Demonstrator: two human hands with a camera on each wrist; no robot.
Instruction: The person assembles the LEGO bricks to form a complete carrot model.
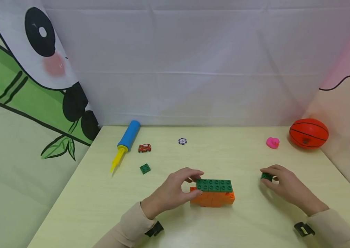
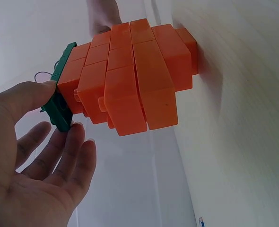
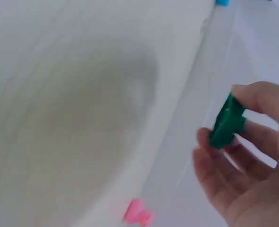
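A block structure stands on the table, made of several layers of orange toy bricks with a row of green bricks on top. With thumb and fingers, my left hand pinches the left end of that green row. In the left wrist view the orange bricks step inward toward the base. To the right, my right hand holds a small green brick between thumb and fingertips, raised over the table and apart from the structure.
One loose green brick lies left of the structure. Farther back are a blue and yellow pump, a red toy car, a poker chip, a pink rubber duck and a small red basketball. A white curtain rises behind the table.
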